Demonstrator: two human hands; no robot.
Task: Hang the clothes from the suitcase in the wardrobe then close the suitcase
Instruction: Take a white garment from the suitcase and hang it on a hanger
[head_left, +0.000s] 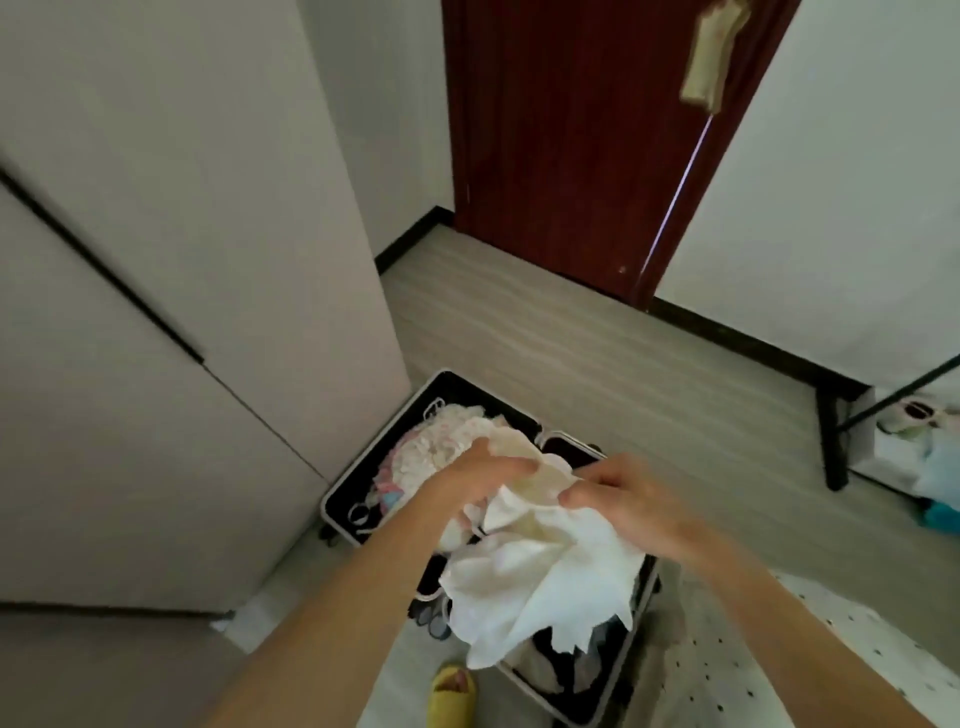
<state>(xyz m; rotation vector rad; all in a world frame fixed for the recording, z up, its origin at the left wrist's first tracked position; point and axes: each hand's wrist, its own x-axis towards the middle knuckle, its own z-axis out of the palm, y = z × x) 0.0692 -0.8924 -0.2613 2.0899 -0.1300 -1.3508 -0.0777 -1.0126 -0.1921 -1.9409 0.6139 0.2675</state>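
An open black suitcase (347, 483) lies on the floor below me, with pink and cream clothes (431, 447) piled in its far half and darker items in the near half. Above it I hold a white and cream garment (540, 582) that hangs down crumpled. My left hand (478, 478) grips its upper edge on the left. My right hand (623, 493) pinches the fabric on the right, close to the left hand. The beige wardrobe (182, 260) stands to the left with its doors closed.
A dark red door (571, 140) stands ahead with a cream garment (711, 57) hanging on it. A black rack leg (831, 441) and coloured items sit at the right. A dotted bed cover (779, 665) is at lower right. A yellow slipper (452, 696) is near my feet.
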